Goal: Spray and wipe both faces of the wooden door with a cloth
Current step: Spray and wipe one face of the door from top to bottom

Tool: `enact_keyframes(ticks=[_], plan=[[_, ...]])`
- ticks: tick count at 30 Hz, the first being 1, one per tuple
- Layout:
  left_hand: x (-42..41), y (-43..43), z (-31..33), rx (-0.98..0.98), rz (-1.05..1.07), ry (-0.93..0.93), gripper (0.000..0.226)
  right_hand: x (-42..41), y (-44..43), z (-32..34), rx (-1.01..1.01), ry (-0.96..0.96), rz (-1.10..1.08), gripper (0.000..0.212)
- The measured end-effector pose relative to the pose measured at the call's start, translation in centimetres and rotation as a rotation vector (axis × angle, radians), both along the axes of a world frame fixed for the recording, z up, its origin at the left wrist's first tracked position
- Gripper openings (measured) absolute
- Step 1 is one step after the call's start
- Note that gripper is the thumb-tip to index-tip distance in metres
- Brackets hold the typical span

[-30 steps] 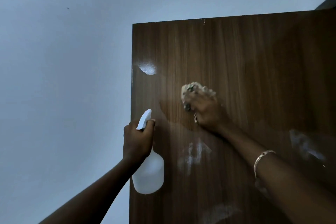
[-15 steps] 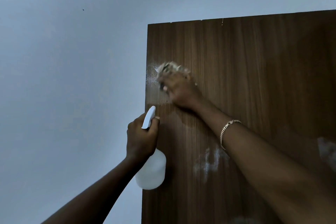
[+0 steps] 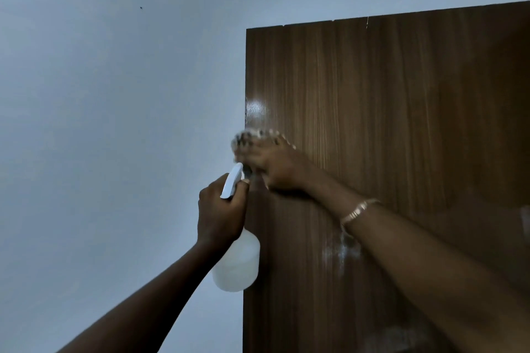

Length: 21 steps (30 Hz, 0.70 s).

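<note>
The right hand (image 3: 275, 169) clutches a bunched, blurred cloth (image 3: 252, 137) against the wooden door (image 3: 387, 123) at its left edge, while the left hand (image 3: 220, 209), just beside it, grips a white spray bottle (image 3: 238, 264) by its neck.

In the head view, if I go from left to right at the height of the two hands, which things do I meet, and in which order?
wall → left hand → right hand → bracelet
</note>
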<state>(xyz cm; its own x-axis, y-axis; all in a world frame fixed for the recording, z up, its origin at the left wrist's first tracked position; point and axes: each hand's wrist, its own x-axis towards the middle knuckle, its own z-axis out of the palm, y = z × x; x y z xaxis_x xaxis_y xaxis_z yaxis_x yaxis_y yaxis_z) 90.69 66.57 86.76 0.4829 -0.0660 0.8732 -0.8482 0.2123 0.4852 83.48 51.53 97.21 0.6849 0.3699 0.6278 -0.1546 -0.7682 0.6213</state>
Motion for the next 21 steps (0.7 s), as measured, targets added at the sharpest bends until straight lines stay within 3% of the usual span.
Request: enact_keyframes(ticks=[2,3,6,8,10,13,15,19,21], plan=[[-0.2,0.7,-0.6,0.004,-0.014,0.003,0.031,-2.8,-2.4,-4.7,-0.101,0.082,0.021,0.065],[-0.3,1.0,-1.1,0.006,-0.015,0.011,0.031,-4.1,-3.8,-5.5,-0.07,0.036,0.017,0.066],[-0.8,1.8,-2.1,0.011,-0.02,0.042,0.025,-5.3,-5.4,-2.8,0.174,-0.311,-0.074,0.067],[-0.8,1.7,-2.7,0.021,-0.023,0.054,0.026,-3.2,-3.1,-1.4,0.236,-0.441,-0.111,0.063],[-0.9,1.5,-2.9,0.028,-0.023,0.069,0.03,-0.5,-0.8,-2.9,0.208,-0.368,-0.071,0.063],[-1.0,1.3,-3.7,0.069,-0.02,0.014,0.03,-0.8,-0.8,-10.3,-0.005,-0.059,-0.028,0.063],[-1.1,1.6,-4.5,0.068,-0.02,-0.017,0.03,-3.6,-3.2,-13.9,-0.046,-0.041,-0.015,0.067],[-1.4,2.1,-6.3,0.057,-0.034,0.023,0.025,-6.3,-5.4,-12.2,0.298,-0.491,-0.103,0.062],[-1.3,1.8,-6.8,0.067,-0.034,0.027,0.026,-4.2,-3.3,-10.3,0.371,-0.584,-0.074,0.06]])
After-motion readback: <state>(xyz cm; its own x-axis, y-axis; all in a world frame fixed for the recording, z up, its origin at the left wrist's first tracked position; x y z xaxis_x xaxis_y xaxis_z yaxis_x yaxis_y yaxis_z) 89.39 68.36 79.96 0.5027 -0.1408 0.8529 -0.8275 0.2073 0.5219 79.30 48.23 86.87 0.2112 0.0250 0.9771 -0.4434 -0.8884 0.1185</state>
